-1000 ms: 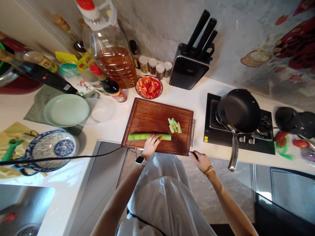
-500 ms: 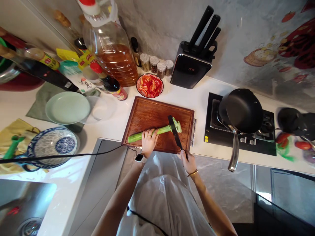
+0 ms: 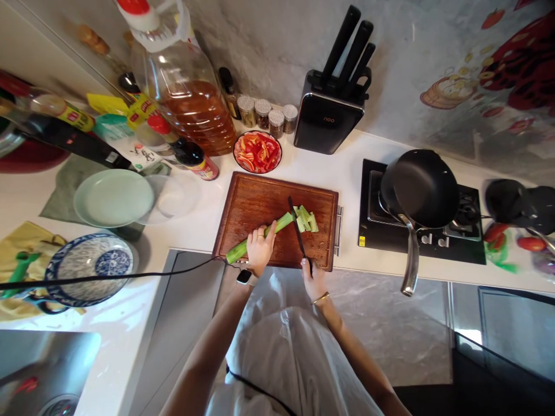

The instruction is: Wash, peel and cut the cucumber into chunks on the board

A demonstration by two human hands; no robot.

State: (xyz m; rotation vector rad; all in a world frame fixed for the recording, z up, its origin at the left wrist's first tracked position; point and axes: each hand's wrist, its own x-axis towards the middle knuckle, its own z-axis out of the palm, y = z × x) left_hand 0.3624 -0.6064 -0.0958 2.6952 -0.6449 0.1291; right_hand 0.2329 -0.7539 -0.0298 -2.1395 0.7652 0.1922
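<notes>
A green celery stalk lies slanted across the brown wooden cutting board. My left hand is closed over its middle and presses it to the board. My right hand grips the handle of a black kitchen knife. The narrow blade stands beside the stalk's right cut end, between it and a small pile of cut celery pieces. Those pieces lie loose on the right part of the board.
Behind the board sit a bowl of sliced red peppers, spice jars and a knife block. A black pan rests on the gas stove at right. Plates and a blue-white bowl stand left, with a cable crossing.
My right hand and the knife have moved left, off the cut pieces to the stalk's end. The pieces now lie apart from the blade, and the stalk slants more steeply.
</notes>
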